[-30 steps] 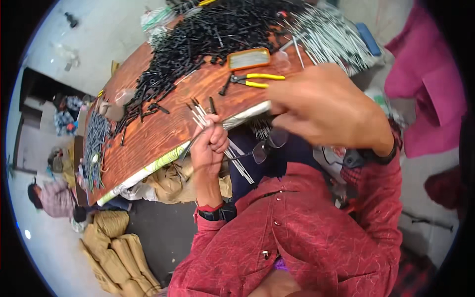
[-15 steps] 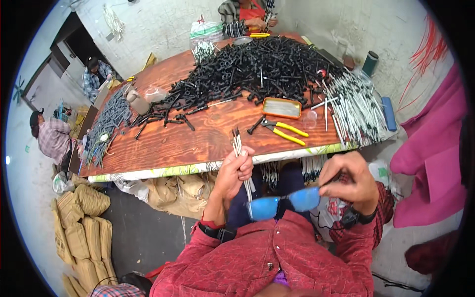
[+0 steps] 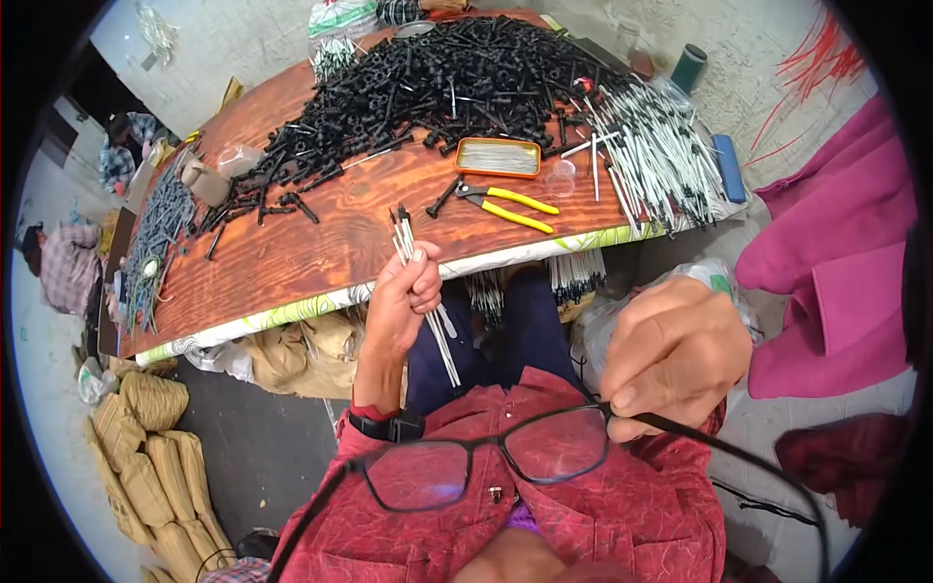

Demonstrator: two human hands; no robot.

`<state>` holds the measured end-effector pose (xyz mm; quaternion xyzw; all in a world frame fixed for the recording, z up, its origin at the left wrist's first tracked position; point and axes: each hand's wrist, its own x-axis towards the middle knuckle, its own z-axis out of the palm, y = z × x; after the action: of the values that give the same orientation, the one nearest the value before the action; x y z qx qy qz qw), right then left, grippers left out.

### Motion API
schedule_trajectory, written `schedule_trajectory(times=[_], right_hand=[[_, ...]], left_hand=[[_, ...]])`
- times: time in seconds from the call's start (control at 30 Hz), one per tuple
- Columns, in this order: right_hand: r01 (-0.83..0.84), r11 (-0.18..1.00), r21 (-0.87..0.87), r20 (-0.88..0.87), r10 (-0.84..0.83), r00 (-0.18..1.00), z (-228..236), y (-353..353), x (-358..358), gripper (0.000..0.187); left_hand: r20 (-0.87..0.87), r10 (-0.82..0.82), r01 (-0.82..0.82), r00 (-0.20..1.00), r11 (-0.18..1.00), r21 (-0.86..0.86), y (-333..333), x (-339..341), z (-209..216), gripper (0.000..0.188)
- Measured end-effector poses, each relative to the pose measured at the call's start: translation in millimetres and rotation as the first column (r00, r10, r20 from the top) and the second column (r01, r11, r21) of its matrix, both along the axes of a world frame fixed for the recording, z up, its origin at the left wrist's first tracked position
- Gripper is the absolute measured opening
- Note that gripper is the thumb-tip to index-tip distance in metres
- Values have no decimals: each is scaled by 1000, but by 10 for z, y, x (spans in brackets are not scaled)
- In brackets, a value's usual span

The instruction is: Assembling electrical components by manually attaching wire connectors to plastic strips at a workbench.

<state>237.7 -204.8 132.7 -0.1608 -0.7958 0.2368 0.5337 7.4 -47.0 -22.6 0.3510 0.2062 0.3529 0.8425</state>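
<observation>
My right hand [image 3: 680, 355] pinches a pair of dark-framed eyeglasses [image 3: 484, 441] at the hinge on their right side. Both temples are spread, and the lenses hang in front of my red shirt. My left hand [image 3: 406, 296] is closed round a small bunch of thin white rods [image 3: 445, 350] with dark tips, short of the table's front edge. Yellow-handled pliers [image 3: 510, 206] lie on the wooden table, and behind them is an orange-rimmed tray [image 3: 498, 158] of thin metal pins.
A large heap of black plastic parts [image 3: 428, 97] covers the table's far side. White rods [image 3: 661, 155] are piled to the right, grey pieces [image 3: 160, 223] to the left. Woven sacks [image 3: 146, 457] lie on the floor at left. A person [image 3: 73, 262] sits beyond the table's left end.
The eyeglasses have come nearer and lower, their temples now spread toward me. My right hand moved closer with them. My left hand still grips the rods, and the whole view has shifted.
</observation>
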Motion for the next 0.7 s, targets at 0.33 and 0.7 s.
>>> schedule_trajectory(times=[0.33,0.7], right_hand=[[15,962,274,130,-52,990,121,-46,32,27],[130,936,326,231,-212,949,274,-110,-51,35]], left_hand=[[25,3,-3,1000,1000,-2,-106,-85,-54,18],[19,34,-34,999,999,25,-150,-181,3,19]])
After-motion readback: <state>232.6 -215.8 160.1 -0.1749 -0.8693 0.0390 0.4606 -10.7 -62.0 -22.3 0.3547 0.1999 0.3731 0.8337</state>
